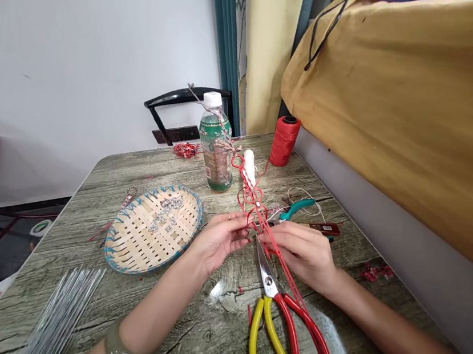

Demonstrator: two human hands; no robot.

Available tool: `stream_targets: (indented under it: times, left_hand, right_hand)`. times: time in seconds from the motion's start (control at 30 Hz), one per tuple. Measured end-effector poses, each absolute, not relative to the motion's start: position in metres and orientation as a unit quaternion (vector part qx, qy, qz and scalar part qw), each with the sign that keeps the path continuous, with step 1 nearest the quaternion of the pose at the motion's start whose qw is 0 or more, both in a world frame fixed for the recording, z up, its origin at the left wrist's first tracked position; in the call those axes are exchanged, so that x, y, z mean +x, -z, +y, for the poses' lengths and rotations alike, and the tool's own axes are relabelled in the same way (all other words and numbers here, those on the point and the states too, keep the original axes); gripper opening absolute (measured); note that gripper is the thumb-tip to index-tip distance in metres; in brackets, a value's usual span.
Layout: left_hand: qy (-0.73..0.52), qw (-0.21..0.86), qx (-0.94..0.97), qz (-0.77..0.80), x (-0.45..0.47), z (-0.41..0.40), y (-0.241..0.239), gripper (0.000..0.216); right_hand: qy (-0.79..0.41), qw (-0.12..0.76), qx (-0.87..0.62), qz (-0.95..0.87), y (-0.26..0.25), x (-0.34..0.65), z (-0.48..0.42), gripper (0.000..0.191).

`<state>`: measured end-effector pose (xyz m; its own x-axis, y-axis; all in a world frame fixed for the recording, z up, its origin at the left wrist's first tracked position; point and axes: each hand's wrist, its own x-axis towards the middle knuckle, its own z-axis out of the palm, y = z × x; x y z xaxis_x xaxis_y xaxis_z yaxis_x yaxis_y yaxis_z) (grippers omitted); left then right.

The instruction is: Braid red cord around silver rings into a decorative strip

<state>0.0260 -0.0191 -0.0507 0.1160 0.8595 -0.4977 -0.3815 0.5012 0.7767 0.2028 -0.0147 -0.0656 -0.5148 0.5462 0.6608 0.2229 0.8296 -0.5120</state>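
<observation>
My left hand (218, 238) and my right hand (302, 251) meet over the middle of a wood-grain table (184, 320). Both pinch red cords (254, 208) that run tight from the neck of a green plastic bottle (218, 143) down toward me. The fingertips are closed on the knotted part of the cords between the hands. Large scissors (273, 313) with yellow and red handles lie on the table under the cords, just below my right hand.
A round woven tray (125, 244) with several small metal rings lies left of my hands. A bundle of thin metal rods (62, 313) sits front left. A red thread spool (284, 140), a white spool (249, 166), teal-handled pliers (297, 208) and a lighter (325, 228) lie behind.
</observation>
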Motion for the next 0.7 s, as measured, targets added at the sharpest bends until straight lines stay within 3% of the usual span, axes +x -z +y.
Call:
stream_targets:
  times: [0.2,0.57,0.7]
  left_hand:
    - [-0.534,0.522,0.326,0.58,0.028,-0.033,0.038,0.02]
    - [-0.535,0.255,0.562,0.578,0.043,-0.06,0.032,0.013]
    - [-0.596,0.056,0.622,0.504,0.044,-0.067,0.034,0.022]
  right_hand:
    - [-0.25,0.44,-0.328,-0.798,0.054,0.198,-0.014,0.01]
    - [-0.341,0.385,-0.372,-0.772,0.032,0.193,-0.012,0.013]
    - [-0.388,0.391,-0.385,-0.741,0.028,0.194,-0.012,0.011]
